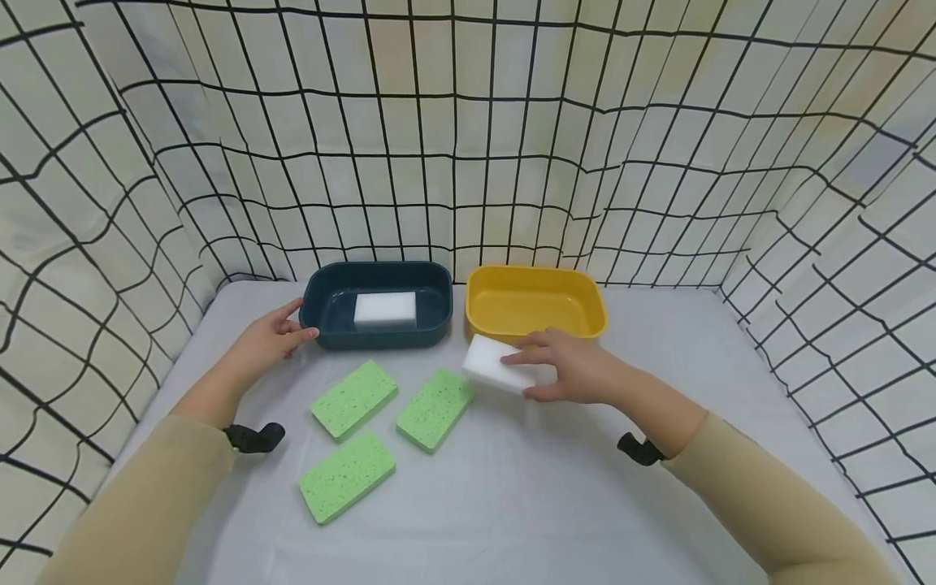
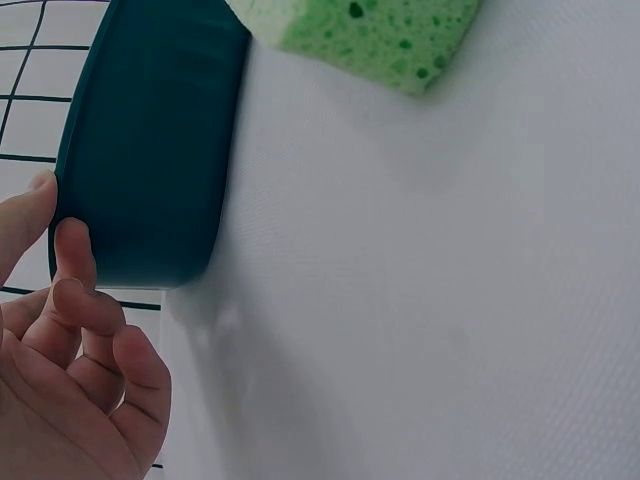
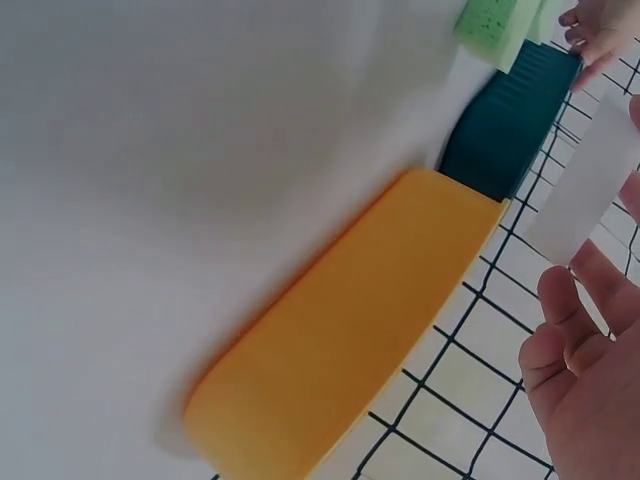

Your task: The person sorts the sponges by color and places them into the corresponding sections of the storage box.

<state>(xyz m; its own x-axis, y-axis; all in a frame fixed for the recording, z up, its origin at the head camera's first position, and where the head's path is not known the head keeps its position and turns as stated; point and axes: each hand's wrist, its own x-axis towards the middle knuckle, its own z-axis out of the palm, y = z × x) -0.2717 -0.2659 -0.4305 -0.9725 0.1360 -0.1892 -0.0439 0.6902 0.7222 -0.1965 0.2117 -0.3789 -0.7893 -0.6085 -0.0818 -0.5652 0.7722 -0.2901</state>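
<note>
My left hand (image 1: 270, 337) holds the left end of a dark teal tub (image 1: 376, 335), thumb and a fingertip at its rim and wall in the left wrist view. Inside that tub lies a white sponge (image 1: 385, 309). With thumb and fingers, my right hand (image 1: 574, 366) grips another white sponge (image 1: 488, 363), tilted in front of a yellow tub (image 1: 536, 301). In the right wrist view this sponge (image 3: 585, 185) shows edge-on by the fingers. No sponge shows inside the yellow tub.
Three green sponges lie on the white cloth: one (image 1: 354, 398) below the teal tub, one (image 1: 435, 409) to its right, one (image 1: 347, 477) nearer me. Black wire grid (image 1: 453, 154) walls the table at the back and both sides, close behind the tubs.
</note>
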